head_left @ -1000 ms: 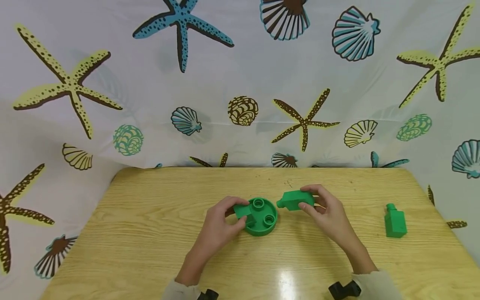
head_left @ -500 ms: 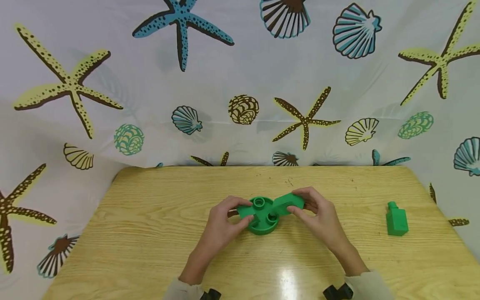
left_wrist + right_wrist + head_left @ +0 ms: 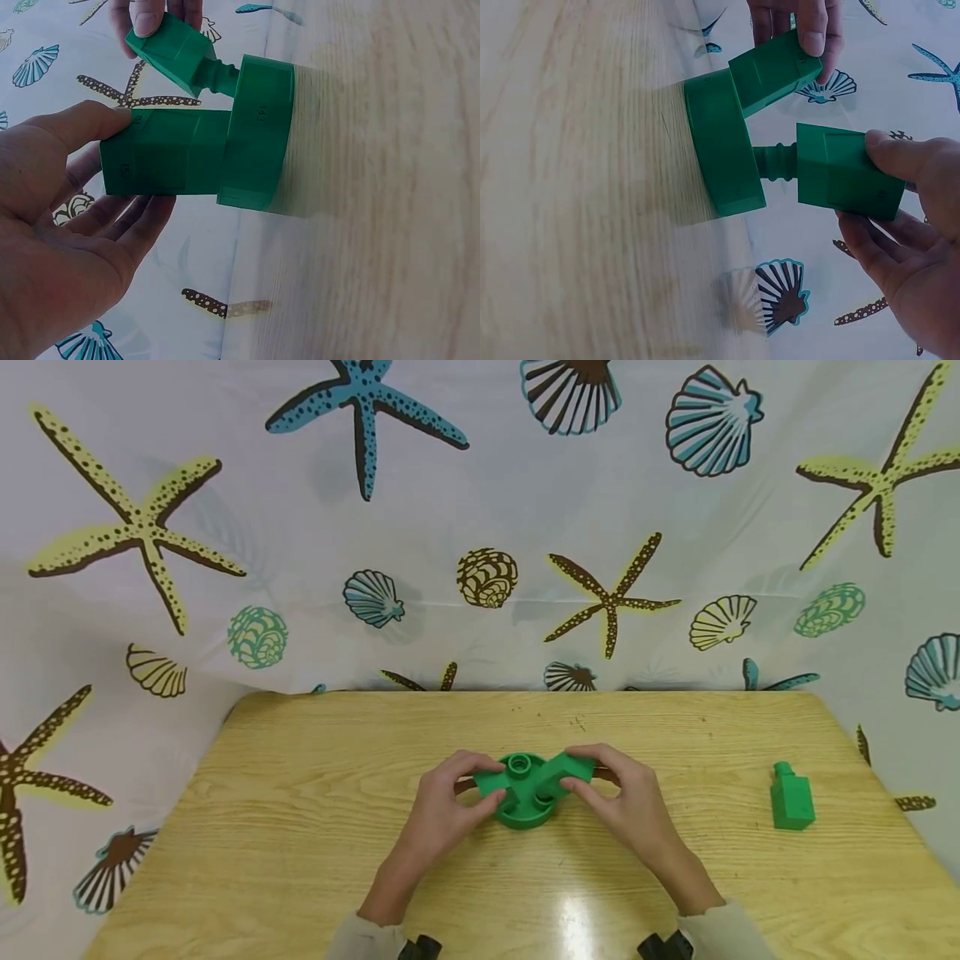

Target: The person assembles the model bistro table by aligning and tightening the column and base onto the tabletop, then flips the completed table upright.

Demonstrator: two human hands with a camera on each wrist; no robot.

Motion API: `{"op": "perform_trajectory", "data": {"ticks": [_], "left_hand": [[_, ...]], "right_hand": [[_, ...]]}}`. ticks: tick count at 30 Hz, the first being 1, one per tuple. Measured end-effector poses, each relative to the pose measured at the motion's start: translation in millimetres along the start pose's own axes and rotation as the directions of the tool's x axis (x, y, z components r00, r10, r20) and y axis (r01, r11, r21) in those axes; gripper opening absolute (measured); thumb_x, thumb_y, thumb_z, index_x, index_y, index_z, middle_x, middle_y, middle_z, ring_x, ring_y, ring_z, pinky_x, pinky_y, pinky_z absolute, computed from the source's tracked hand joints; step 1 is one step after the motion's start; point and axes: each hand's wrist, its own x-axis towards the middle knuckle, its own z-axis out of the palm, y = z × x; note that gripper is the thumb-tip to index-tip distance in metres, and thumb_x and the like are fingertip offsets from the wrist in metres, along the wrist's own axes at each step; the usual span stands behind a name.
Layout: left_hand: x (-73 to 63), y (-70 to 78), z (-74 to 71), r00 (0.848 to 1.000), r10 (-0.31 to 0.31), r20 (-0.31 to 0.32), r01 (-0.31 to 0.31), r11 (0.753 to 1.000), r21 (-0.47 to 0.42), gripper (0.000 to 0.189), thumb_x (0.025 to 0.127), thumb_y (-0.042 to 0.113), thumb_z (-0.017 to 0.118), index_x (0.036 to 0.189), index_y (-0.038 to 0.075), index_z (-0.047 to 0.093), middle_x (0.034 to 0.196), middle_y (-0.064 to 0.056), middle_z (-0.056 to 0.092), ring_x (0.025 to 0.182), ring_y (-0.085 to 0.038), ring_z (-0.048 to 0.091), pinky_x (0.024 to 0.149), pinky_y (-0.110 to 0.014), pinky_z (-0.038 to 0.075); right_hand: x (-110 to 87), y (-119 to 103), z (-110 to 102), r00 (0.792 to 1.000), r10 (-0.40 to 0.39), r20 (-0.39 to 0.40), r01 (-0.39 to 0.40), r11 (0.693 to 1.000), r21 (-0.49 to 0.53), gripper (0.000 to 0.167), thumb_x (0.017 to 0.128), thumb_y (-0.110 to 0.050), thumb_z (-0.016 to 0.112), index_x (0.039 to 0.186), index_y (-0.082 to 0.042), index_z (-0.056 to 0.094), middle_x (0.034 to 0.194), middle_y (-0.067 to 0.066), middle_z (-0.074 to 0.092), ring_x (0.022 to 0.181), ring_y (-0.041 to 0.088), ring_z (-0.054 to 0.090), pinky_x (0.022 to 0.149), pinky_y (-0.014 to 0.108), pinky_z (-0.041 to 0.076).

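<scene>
A round green base (image 3: 525,820) with raised ring sockets sits on the table. My left hand (image 3: 441,797) grips a green block (image 3: 491,783), whose body meets the base's rim in the left wrist view. With thumb and fingers, my right hand (image 3: 636,797) holds a second green block (image 3: 567,768) tilted over the right front socket. Its threaded neck (image 3: 778,162) shows between the block and the base in the right wrist view; the rim hides the neck's tip. The rear socket (image 3: 518,765) holds nothing.
Another green block (image 3: 792,802) stands upright on the right of the wooden table (image 3: 315,827), neck up. Behind the table's back edge hangs a white cloth (image 3: 420,518) printed with shells and starfish.
My right hand has moved left, bringing its block from beside the base to the right front socket and tilting it more upright. The left hand's block has turned slightly.
</scene>
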Motion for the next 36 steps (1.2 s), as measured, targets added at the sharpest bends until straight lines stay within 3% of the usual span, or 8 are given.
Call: {"op": "perform_trajectory", "data": {"ticks": [13,21,25,30,36], "left_hand": [[1.6,-2.1,-1.8,1.000,0.009,0.015,-0.008,1.000,-0.017,0.025,0.088,0.002,0.080,0.112,0.005,0.074,0.114,-0.004,0.067,0.110,-0.022,0.066,0.092,-0.042,0.058],[0.2,-0.2,-2.3,1.000,-0.006,0.022,0.007,1.000,-0.017,0.026,0.089,0.002,0.080,0.113,0.008,0.074,0.115,-0.003,0.066,0.110,-0.022,0.066,0.092,-0.044,0.058],[0.5,0.5,-2.4,1.000,-0.010,0.018,0.010,1.000,-0.012,0.026,0.088,0.001,0.080,0.113,0.008,0.074,0.115,-0.004,0.067,0.111,-0.022,0.066,0.092,-0.044,0.058],[3.6,-0.3,-1.8,1.000,-0.007,0.013,0.007,1.000,-0.016,0.026,0.089,0.003,0.080,0.113,0.010,0.074,0.116,-0.004,0.067,0.111,-0.021,0.065,0.093,-0.042,0.058],[1.1,-1.1,0.0,1.000,-0.014,0.011,0.015,0.999,-0.031,0.025,0.089,0.003,0.081,0.112,0.010,0.075,0.114,-0.003,0.067,0.111,-0.021,0.065,0.092,-0.042,0.058]], "right_hand": [[-1.2,3,10,0.999,-0.043,0.031,0.043,0.999,0.014,0.033,0.088,-0.004,0.081,0.119,-0.005,0.074,0.119,0.005,0.071,0.108,0.022,0.070,0.087,0.033,0.059],[-3.8,4,10,0.993,-0.017,0.114,0.008,0.997,0.081,0.031,0.097,0.002,0.068,0.128,0.000,0.070,0.135,0.008,0.064,0.125,0.026,0.062,0.096,0.038,0.055],[-3.7,2,7,0.990,-0.007,0.141,-0.004,0.997,0.079,0.034,0.096,0.003,0.067,0.129,-0.005,0.070,0.140,0.005,0.063,0.124,0.023,0.063,0.088,0.035,0.059],[0.4,2,4,0.993,-0.017,0.114,0.012,0.999,0.045,0.029,0.094,-0.010,0.077,0.122,-0.011,0.075,0.133,0.003,0.068,0.115,0.020,0.067,0.071,0.030,0.060],[0.0,1,-2,0.988,-0.013,0.153,0.002,0.997,0.073,0.033,0.089,-0.014,0.082,0.121,-0.013,0.076,0.127,0.005,0.069,0.112,0.021,0.067,0.074,0.032,0.061]]}}
